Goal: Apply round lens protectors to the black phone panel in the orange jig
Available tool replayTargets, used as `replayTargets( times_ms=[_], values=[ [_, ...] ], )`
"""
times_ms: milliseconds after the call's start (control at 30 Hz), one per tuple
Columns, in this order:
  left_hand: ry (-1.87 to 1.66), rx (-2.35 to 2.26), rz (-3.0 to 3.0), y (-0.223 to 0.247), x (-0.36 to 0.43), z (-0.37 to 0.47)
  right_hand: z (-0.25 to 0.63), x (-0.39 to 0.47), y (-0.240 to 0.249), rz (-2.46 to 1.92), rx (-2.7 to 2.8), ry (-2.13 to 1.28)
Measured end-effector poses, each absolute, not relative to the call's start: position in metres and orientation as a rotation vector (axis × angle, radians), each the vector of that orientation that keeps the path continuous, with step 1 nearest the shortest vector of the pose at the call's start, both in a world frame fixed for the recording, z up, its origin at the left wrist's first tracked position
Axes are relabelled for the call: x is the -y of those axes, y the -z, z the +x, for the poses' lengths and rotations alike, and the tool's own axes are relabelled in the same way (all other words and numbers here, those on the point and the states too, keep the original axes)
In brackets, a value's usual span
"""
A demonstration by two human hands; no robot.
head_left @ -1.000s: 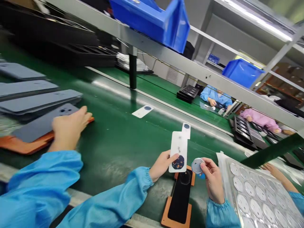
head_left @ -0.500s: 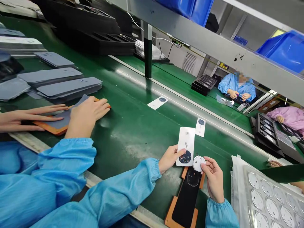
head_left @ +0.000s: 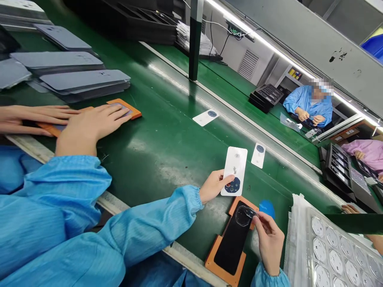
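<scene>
My left hand is closed on a white phone back panel with a dark round camera area at its lower end. Pinched between the thumb and fingers of my right hand is a thin round disc, tilted nearly edge-on. It hovers over or touches the marked ring on a black phone back panel; I cannot tell which. That black panel lies in an orange fixture on the green bench, just below the white panel.
A clear tray of white discs stands at right, a blue piece beside the fixture. Two white panels lie farther off. At left a co-worker's hands press on another orange fixture, near stacked grey panels.
The disc has turned from facing me to nearly edge-on, beside the black panel's ring. The white panel has shifted slightly away from the fixture. The co-worker's hand has flattened on the other fixture.
</scene>
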State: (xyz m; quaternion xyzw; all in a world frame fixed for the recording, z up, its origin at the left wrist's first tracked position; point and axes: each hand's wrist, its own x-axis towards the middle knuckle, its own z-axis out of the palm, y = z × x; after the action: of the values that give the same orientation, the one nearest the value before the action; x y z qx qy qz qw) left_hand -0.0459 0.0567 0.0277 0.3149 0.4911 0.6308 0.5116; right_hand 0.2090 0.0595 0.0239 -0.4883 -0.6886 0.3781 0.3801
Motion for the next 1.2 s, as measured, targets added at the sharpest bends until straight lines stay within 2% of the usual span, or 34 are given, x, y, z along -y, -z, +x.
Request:
replayTargets(
  times_ms=[200,400,533,667,867,1200],
  values=[
    [-1.565,-1.169,0.758,-0.026,-0.057,-0.050,0.205,-0.054,-0.024,-0.640,2.227,-0.246],
    [-1.591,-1.170,0.748,-0.026,-0.056,-0.051,0.199,-0.043,-0.015,-0.584,2.506,0.074],
    [-1.583,-1.146,0.729,-0.027,-0.055,-0.052,0.194,-0.036,-0.007,-0.655,2.537,0.047],
    [-1.558,-1.096,0.706,-0.027,-0.053,-0.050,0.188,-0.034,-0.014,-0.754,2.473,-0.117],
    [-1.524,-1.026,0.729,-0.033,-0.046,-0.029,0.154,-0.043,-0.036,-1.036,2.054,-0.426],
    [-1.500,-0.975,1.018,-0.039,-0.028,-0.006,0.128,-0.064,-0.041,-1.115,1.791,-0.506]
  ],
)
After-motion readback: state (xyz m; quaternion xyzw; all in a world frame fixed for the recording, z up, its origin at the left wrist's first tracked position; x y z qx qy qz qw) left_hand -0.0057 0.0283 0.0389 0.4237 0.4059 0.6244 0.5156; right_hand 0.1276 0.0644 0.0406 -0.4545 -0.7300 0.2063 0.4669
